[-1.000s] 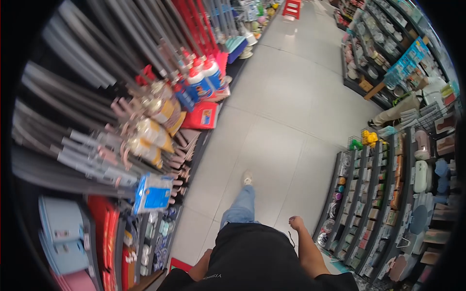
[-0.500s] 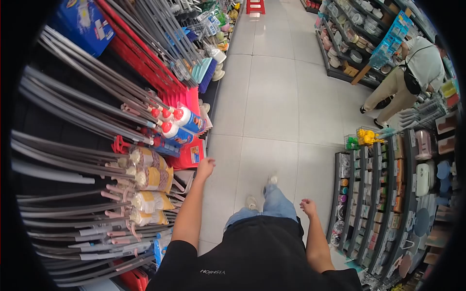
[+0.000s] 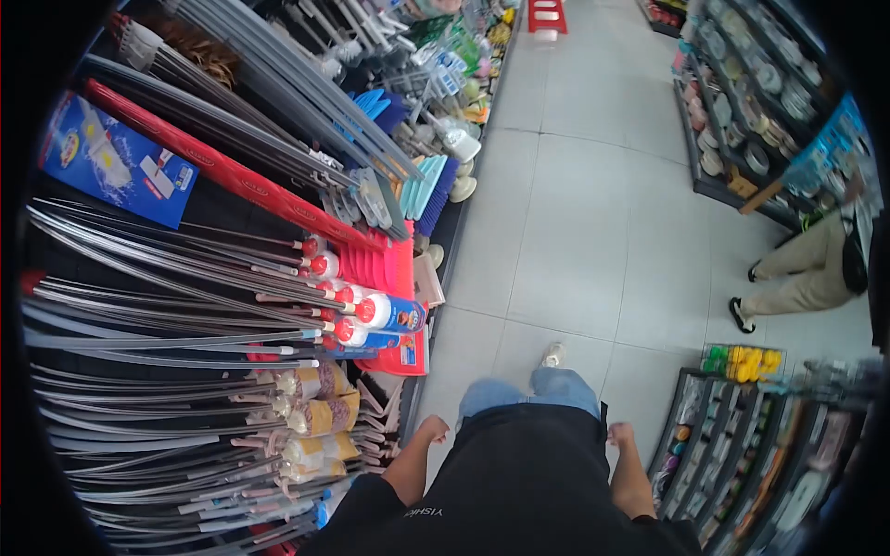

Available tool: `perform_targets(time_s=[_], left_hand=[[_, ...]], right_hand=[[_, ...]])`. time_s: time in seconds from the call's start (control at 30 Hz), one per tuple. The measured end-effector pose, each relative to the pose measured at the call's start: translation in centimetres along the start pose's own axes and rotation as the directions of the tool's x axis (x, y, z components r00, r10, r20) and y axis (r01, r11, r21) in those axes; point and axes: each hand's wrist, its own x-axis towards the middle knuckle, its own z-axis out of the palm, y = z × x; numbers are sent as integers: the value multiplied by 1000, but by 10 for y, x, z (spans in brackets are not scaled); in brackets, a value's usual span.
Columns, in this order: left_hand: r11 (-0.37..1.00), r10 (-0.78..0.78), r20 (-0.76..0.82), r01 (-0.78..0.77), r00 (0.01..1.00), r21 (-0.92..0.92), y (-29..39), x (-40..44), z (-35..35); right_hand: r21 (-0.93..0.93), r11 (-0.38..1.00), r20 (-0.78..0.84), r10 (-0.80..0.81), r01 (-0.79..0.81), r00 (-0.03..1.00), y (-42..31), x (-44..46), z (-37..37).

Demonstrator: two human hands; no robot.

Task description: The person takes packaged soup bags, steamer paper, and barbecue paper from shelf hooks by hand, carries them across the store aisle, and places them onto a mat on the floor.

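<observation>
My left hand (image 3: 433,428) hangs beside my body with its fingers loosely curled in and nothing showing in them. It is nearest to the shelf edge on the left, below a red dustpan (image 3: 400,358), and touches neither. At my other side, my right hand (image 3: 621,433) is low by my hip, fingers also curled, with no object seen. White-and-blue bottles with red caps (image 3: 394,312) stand beside the dustpan. Bundles of long grey handles (image 3: 158,343) and yellow-and-white wrapped mop heads (image 3: 326,414) fill the rack on my left.
A tiled aisle floor (image 3: 565,232) runs ahead between racks. A person in beige trousers (image 3: 807,273) stands at the right. Low shelves (image 3: 714,445) with small goods and a basket of yellow items (image 3: 753,362) are nearer. A red stool (image 3: 547,16) stands far ahead.
My view has shifted, and the racks and the person sit further right and lower in it. Both hands have drawn nearer my body, and my feet have changed position.
</observation>
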Motion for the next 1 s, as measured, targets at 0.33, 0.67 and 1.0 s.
perform_targets(time_s=[0.33, 0.67, 1.0], left_hand=[[809, -281, -294, 61, 913, -584, 110, 50, -45], [998, -17, -41, 19, 999, 59, 186, 189, -376], [988, -18, -432, -51, 902, -148, 330, 294, -783]], right_hand=[[-122, 803, -43, -591, 583, 806, -429, 128, -96], [24, 902, 2, -431, 430, 903, -640, 199, -102], [212, 953, -163, -186, 219, 969, -712, 231, -161]])
